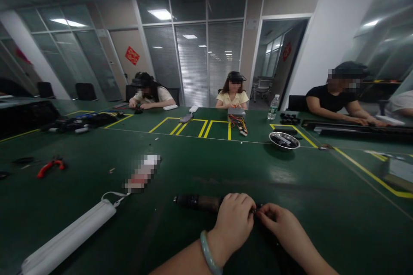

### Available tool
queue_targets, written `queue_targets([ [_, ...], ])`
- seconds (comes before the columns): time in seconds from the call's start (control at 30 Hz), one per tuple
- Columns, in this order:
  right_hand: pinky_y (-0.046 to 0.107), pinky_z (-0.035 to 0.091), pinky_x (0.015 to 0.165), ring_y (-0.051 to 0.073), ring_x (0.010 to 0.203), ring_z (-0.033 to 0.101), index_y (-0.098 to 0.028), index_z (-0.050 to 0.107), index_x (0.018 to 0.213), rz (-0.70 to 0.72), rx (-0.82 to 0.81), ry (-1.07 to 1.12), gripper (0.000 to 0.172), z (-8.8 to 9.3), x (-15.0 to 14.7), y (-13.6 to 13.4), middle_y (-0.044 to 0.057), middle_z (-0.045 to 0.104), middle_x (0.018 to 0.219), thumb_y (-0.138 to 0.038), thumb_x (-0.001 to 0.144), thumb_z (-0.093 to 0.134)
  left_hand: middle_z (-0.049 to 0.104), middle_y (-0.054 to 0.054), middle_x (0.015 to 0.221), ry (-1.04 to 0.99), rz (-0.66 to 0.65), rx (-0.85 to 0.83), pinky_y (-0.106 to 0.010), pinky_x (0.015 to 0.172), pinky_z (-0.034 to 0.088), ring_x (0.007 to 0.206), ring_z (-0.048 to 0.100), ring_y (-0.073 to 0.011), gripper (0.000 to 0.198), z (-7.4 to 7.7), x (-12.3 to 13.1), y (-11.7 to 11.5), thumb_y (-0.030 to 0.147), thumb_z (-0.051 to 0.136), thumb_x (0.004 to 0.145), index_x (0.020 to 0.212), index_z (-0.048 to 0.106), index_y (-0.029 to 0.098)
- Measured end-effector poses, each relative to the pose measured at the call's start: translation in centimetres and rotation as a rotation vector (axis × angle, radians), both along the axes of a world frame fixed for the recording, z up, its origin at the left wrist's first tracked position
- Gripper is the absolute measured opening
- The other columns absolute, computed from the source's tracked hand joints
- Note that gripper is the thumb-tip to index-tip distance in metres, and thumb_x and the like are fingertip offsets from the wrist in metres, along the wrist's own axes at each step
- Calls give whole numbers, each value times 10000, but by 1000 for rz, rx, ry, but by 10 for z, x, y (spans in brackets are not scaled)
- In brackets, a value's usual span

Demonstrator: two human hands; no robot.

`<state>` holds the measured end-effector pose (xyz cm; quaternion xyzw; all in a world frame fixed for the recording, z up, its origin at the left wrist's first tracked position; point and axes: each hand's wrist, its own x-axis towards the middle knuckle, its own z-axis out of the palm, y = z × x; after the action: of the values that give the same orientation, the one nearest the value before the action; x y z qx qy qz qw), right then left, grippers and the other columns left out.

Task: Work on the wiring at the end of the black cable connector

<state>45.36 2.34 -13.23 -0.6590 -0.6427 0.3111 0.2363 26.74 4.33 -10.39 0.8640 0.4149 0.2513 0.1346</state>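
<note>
My left hand [234, 219], with a pale green bangle on the wrist, is closed over a dark cylindrical tool [197, 202] that lies on the green table [206, 159] and points left. My right hand [280, 222] meets it from the right, fingers pinched together at the tool's hidden right end. What the fingertips pinch is too small to make out. A dark strip runs under my right forearm toward the near edge.
A long white case [69, 236] with a strap lies at the near left. Red-handled pliers [50, 166] sit further left. A metal bowl [284, 140] stands mid-table right, a water bottle [272, 107] behind it. Three other people sit at the far and right sides.
</note>
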Motion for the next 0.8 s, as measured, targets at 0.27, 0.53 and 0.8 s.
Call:
queue_targets([
  [0.27, 232, 387, 555, 180, 642, 623, -225, 697, 838, 18, -9, -11, 297, 2, 3, 3, 6, 691, 700, -459, 848, 515, 623, 19, 995, 40, -2, 14, -335, 885, 379, 945, 539, -172, 88, 1, -1, 0, 189, 545, 883, 942, 591, 235],
  [0.53, 235, 429, 606, 195, 700, 651, -236, 700, 829, 34, -28, 11, 290, 1, 4, 4, 14, 721, 772, -463, 840, 520, 623, 23, 995, 57, -27, 21, -327, 856, 381, 950, 539, -172, 69, -1, -2, 2, 240, 585, 892, 954, 616, 247],
  [0.8, 248, 455, 677, 220, 773, 662, -244, 702, 787, 52, -52, 66, 270, 5, 3, 4, 19, 726, 805, -465, 823, 552, 635, 39, 996, 88, -29, 9, -325, 864, 374, 964, 538, -163, 72, 1, -1, 3, 267, 618, 878, 945, 644, 266],
])
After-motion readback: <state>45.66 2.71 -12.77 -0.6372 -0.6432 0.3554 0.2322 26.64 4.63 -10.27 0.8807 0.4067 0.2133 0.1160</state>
